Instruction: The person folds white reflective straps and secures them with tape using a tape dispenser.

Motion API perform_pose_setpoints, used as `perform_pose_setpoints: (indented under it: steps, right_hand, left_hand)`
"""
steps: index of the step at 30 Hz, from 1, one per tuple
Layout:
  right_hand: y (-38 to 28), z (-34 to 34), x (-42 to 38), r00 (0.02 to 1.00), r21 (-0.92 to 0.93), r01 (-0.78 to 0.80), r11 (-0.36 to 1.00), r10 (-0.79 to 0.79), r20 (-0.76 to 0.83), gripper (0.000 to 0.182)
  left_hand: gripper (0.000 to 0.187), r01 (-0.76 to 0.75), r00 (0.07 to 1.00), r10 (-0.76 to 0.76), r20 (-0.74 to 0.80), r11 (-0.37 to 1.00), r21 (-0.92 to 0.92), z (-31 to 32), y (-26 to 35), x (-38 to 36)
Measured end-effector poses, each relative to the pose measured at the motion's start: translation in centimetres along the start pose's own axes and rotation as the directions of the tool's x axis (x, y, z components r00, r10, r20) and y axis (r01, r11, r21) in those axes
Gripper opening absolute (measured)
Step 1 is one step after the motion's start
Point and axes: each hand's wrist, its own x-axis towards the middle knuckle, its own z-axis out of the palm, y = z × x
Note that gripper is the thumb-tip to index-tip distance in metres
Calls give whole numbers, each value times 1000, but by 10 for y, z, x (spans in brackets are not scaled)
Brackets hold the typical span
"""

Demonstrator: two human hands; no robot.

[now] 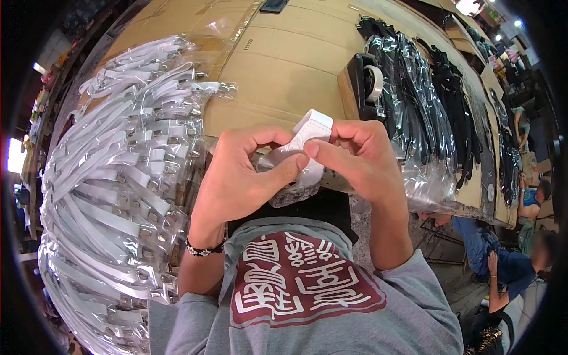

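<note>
Head view: white strap (313,128) between left hand (236,177) and right hand (373,163).

Folded white flat strap (313,130) reads as matt, stitched cloth; heaped long white straps (100,207) appear smooth, sleeved in glossy, crinkled clear plastic film (435,183), with shiny silver metal clips (224,88). Broad brown cardboard sheet (284,68) is matt and creased; curved black tape dispenser (357,74) looks like smooth plastic.

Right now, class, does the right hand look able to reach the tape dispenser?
Probably yes: the tape dispenser sits just beyond the right hand, with nothing visible between them, though that hand would likely need to release the white strap first.
</note>
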Motion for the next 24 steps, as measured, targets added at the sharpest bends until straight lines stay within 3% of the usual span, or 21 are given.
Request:
perform_pose_setpoints:
  steps: [4, 6, 16, 24]
  right_hand:
    - [7, -1, 0, 997, -128, 77, 989, -80, -20, 17]
    - [10, -2, -1, 996, -179, 83, 980, -89, -27, 18]
    - [17, 1, -3, 982, -189, 170, 967, -182, -50, 16]
    - [9, 7, -7, 978, -217, 174, 960, -195, -80, 17]
  left_hand:
    - [11, -54, 999, 54, -3, 997, -56, -1, -6, -4]
    - [14, 3, 1000, -5, -21, 994, -107, 1, -5, -4]
    - [14, 62, 998, -61, 15, 977, -206, 3, -9, -1]
    - [15, 124, 992, -121, 25, 981, -146, 2, -9, 0]
